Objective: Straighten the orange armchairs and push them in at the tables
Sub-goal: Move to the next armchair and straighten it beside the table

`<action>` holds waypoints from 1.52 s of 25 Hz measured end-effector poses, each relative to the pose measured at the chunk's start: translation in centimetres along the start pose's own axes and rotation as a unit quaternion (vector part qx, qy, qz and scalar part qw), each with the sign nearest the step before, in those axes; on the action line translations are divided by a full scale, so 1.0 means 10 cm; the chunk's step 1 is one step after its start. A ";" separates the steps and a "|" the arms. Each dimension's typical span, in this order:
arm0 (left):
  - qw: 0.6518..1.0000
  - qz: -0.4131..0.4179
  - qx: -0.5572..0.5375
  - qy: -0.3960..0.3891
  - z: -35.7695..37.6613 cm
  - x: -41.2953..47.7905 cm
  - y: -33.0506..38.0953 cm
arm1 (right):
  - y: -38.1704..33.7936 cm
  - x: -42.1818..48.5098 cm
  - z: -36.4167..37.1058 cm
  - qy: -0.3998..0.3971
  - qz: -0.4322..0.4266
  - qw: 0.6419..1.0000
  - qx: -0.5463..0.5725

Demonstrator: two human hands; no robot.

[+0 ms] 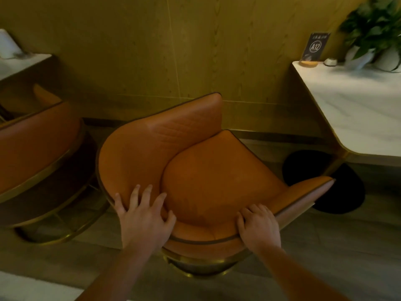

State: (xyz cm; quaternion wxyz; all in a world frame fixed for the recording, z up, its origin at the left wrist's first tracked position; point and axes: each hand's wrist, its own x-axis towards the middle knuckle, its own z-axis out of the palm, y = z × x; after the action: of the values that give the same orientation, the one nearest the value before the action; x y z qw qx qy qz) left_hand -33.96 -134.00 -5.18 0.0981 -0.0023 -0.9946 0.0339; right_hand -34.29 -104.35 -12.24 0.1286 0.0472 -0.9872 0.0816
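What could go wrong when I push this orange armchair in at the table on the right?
The armchair stands angled; its armrest tip is near the gold leg of the marble table and may strike it. Its base may catch the table's black foot. Turning it could bump the neighbouring armchair.

Holds the rounded orange leather armchair with brass base (217,181) by its back rim: left hand (143,218) spread flat over the padding, right hand (259,227) curled round the edge. Seat front angled toward the white marble-topped surface (358,105) at right. Second orange armchair (36,144) just beside, at left
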 end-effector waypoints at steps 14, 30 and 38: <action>0.995 0.099 0.002 0.014 0.31 1.50 -0.43 | -0.39 0.86 0.32 0.022 0.131 0.990 -0.036; 0.988 0.150 0.010 0.013 0.60 2.80 -0.41 | -0.35 1.85 0.63 0.006 0.166 0.984 -0.062; 0.988 0.151 0.016 0.005 0.71 3.59 -0.24 | -0.09 2.55 0.77 0.001 0.154 0.987 -0.042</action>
State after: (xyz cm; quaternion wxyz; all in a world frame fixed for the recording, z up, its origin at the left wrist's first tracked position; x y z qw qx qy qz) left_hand -70.58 -136.49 -4.95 0.0971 -0.1508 -0.9817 0.0646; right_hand -60.64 -108.42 -12.75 0.1172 -0.1105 -0.9852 0.0589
